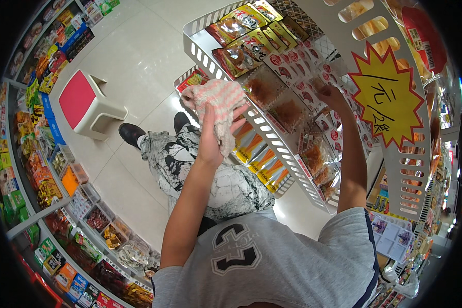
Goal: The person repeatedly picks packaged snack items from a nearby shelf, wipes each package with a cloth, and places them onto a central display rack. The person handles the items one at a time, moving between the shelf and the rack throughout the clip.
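Note:
My left hand (pixel 211 140) holds a pink-and-white striped cloth (pixel 227 98), which lies over the palm and droops past the wrist side. Some of its fingers stick out beyond the cloth, beside the edge of a white slotted plastic basket (pixel 269 122). Over in that basket is my right hand (pixel 331 97), its fingers bent down among small white-and-red snack packets (pixel 308 96). Whether those fingers grip a packet is hidden. Clear packets of brown shredded food (pixel 260 88) lie between the hands. Yellow-and-dark snack packets (pixel 250 42) fill the basket's far end.
An upper white basket (pixel 404 192) carries a yellow starburst sign (pixel 387 96) with handwriting, close to my right arm. A lower basket holds yellow-and-orange packets (pixel 260 148). On the tiled floor stands a stool (pixel 79 100) with a red seat. Stocked shelves (pixel 38 210) curve along the left.

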A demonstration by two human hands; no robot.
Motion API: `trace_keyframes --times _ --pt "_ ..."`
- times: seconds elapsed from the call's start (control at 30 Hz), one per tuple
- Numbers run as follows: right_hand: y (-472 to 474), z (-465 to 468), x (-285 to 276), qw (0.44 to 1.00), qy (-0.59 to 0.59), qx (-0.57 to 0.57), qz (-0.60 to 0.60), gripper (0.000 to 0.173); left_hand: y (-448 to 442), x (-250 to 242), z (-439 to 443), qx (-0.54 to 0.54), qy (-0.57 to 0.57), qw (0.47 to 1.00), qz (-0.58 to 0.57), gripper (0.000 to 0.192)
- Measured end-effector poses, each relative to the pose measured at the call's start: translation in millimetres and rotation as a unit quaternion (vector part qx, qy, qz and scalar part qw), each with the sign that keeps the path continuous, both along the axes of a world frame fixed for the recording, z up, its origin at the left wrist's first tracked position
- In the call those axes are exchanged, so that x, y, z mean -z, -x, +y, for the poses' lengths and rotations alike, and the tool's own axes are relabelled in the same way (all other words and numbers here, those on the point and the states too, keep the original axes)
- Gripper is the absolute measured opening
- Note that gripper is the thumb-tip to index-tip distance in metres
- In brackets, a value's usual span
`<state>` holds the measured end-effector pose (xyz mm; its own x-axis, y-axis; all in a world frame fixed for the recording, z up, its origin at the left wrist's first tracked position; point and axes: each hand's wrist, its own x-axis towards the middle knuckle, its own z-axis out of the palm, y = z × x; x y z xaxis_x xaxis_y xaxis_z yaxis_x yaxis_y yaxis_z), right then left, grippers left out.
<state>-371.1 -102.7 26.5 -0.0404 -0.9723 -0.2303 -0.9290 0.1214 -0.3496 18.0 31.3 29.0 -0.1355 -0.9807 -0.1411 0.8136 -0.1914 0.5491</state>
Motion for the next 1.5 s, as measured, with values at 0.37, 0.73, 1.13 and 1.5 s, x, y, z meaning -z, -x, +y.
trace_keyframes --times 0.37,0.73,1.13,1.5 --pt "49.2 -24.9 5.2 0.985 0.161 0.026 0.054 0.033 -2.1 1.3 1.6 -0.003 0.005 1.0 -0.006 0.066" --pt "-63.3 38.4 -15.5 0.994 0.102 -0.018 0.033 0.033 -2.8 0.4 2.5 -0.017 0.0 1.0 -0.001 0.066" --pt "12.6 82.7 -38.5 0.993 0.095 0.069 0.004 0.045 -2.5 0.7 6.2 -0.08 -0.064 0.995 0.013 0.06" --pt "7.7 177.8 -61.7 0.965 0.259 0.02 0.047 0.017 6.2 20.5 12.9 -0.091 0.022 0.991 -0.091 0.047"
